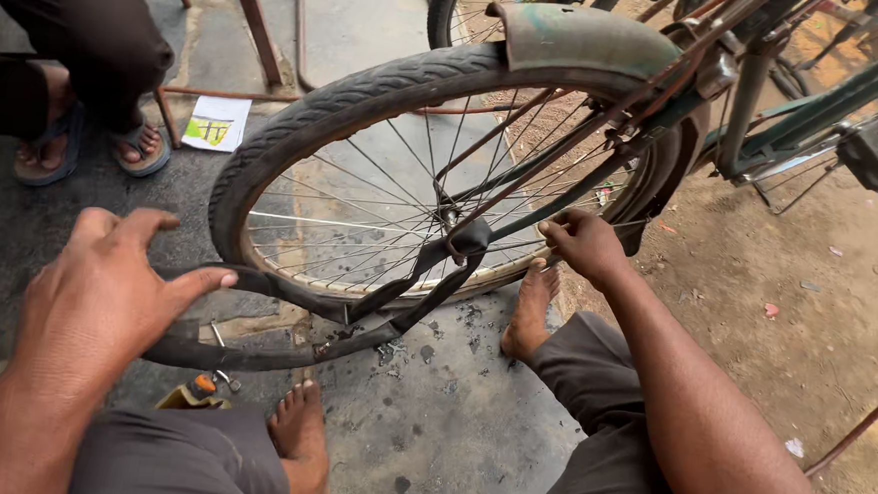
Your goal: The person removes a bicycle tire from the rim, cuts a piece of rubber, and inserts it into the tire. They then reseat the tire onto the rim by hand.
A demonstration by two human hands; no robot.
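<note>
Working a bicycle tyre [367, 93] at the rear wheel [390, 224], both my hands on it.

My left hand [106, 290] is spread wide, fingers arched and thumb out, its thumb tip resting on the loose black inner tube [286, 294] that droops out of the wheel's lower side and loops down to the stone floor [430, 417]. My right hand [584, 245] is curled closed at the rim's right edge, pinching something near the spokes; I cannot tell exactly what. The tyre itself sits on top of the wheel, under a worn green mudguard [580, 39], while its lower stretch hangs off the rim. My bare feet flank the wheel's bottom. A small yellow bottle [191, 392] lies beside my left knee. Another person's sandalled feet [89, 148] stand at upper left, near a paper scrap [215, 123].
</note>
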